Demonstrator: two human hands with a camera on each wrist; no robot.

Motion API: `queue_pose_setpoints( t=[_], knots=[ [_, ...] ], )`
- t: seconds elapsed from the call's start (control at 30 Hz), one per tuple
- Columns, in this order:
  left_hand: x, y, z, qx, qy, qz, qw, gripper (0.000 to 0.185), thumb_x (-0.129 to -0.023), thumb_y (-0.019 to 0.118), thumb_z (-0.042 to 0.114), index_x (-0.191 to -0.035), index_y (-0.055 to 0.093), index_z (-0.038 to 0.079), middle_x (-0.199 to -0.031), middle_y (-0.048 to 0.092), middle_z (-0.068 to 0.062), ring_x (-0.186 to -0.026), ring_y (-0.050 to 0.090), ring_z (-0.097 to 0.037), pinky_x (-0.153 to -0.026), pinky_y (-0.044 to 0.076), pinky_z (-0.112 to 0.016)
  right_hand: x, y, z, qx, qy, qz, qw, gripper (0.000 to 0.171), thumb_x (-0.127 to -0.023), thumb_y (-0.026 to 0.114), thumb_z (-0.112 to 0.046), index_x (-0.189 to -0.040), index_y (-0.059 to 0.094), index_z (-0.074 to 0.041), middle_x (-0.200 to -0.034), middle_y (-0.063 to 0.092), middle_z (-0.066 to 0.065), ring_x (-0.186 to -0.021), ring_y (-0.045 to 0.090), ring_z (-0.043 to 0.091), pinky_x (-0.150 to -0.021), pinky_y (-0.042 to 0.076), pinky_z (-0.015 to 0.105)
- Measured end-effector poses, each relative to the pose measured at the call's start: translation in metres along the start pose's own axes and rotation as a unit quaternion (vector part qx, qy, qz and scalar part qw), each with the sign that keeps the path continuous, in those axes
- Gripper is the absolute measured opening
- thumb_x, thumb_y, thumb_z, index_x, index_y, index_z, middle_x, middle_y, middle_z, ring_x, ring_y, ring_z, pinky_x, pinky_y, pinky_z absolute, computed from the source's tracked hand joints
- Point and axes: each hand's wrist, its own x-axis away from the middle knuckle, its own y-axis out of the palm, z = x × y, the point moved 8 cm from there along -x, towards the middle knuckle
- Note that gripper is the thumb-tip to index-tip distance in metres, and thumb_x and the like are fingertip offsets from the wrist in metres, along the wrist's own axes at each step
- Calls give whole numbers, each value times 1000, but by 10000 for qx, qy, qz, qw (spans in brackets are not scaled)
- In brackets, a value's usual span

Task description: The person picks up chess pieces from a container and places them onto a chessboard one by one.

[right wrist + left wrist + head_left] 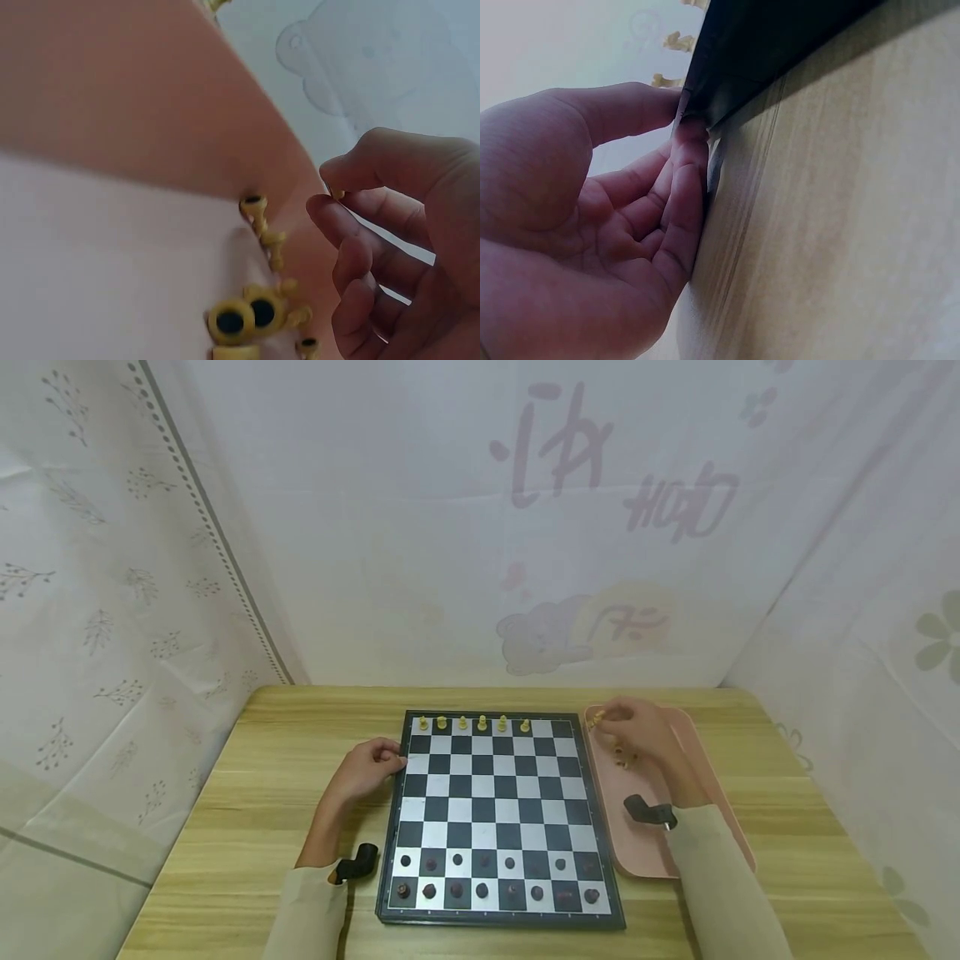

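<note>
The black-and-white chessboard (pixel 483 787) lies on the table. My left hand (pixel 369 768) pinches its left edge, thumb on top and fingers curled at the side, as the left wrist view shows. Several yellow chess pieces (pixel 482 723) stand along the far row from the left corner; dark pieces (pixel 482 890) fill the two near rows. Over the far left part of the pink tray (pixel 645 860), my right hand (pixel 641 727) pinches a small yellow chess piece (pixel 339 194) between thumb and index finger, mostly hidden by the fingertips. More yellow pieces (pixel 231 322) lie loose in the tray beneath.
The tray stands close against the board's right side. Wooden table (pixel 255 827) surrounds both. A white patterned cloth (pixel 420 568) rises behind the table and at both sides. A black device (pixel 357 863) is worn on each wrist.
</note>
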Motion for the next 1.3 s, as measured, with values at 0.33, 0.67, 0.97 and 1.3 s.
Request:
queue_pose_setpoints(
  t=[0.33, 0.67, 0.97, 1.3],
  knots=[
    [1, 0, -2, -6, -31, 5, 10000, 33, -102, 75, 15, -125, 70, -8, -97, 72, -8, -91, 64, -24, -79, 49, -35, 1, 9, -30, 254, -399, 95, 9988, 27, -100, 82, -22, -119, 76, -3, -112, 77, 16, -97, 68, 29, -73, 56, 39],
    [1, -1, -2, 32, -38, 25, 10000, 33, -102, 75, 16, -125, 70, -7, -97, 72, -8, -91, 63, -24, -80, 48, -35, -8, 28, -50, 201, -568, -12, 9982, 20, -96, 86, -18, -111, 79, -9, -103, 76, 10, -88, 66, 26, -59, 53, 36],
    [0, -1, -2, 56, -41, -15, 10000, 33, -103, 75, 16, -126, 70, -7, -98, 72, -8, -91, 63, -23, -79, 48, -35, -15, 45, -73, 651, -842, -128, 9942, 14, -94, 85, -14, -106, 80, -10, -103, 77, 8, -88, 69, 29, -65, 56, 39],
    [0, -1, 0, 36, -40, -37, 10000, 35, -103, 74, 17, -128, 70, -8, -99, 72, -9, -91, 63, -23, -79, 48, -34, -21, 66, -77, 1496, -932, -281, 9839, 13, -90, 87, -18, -97, 79, -11, -90, 76, -2, -86, 70, 22, -76, 55, 41]
  ],
)
